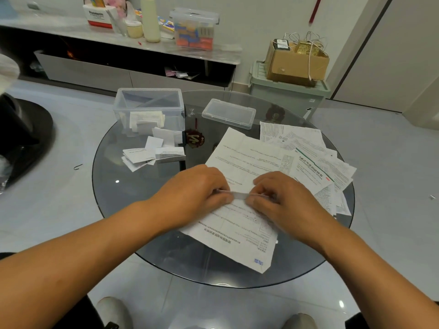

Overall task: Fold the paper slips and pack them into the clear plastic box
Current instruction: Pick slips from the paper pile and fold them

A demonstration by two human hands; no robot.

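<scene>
- On the round dark glass worktop [123, 205], near its front edge, a printed paper sheet [240, 236] lies flat with a raised fold running across its middle.
- The left hand [192, 198] has its fingers curled and pinches the left end of that fold; the right hand [282, 200] pinches the right end in the same way (the fingertips themselves are blurred, so the exact grip is hard to read).
- A second unfolded sheet [247, 153] lies just behind the hands, partly under the one being creased.
- To the right, a loose spread of printed leaflets [316, 160] overlaps itself and reaches the worktop's right rim.
- At the back left stands the clear plastic box [149, 108], open at the top, with a few folded slips [146, 121] visible through its front wall.
- Just in front of the box, a small heap of folded slips [152, 153] rests on the glass, some white and blank, some showing print.
- The box's clear lid [229, 113] lies flat to the right of the box, apart from it.
- Beyond the worktop, a long low cabinet [133, 74] carries a cream bottle [150, 19], a lidded storage tub [194, 28] with coloured contents and a white carton [101, 16].
- On the floor at the right, a cardboard box [295, 61] sits on a pale green bin [287, 93].
</scene>
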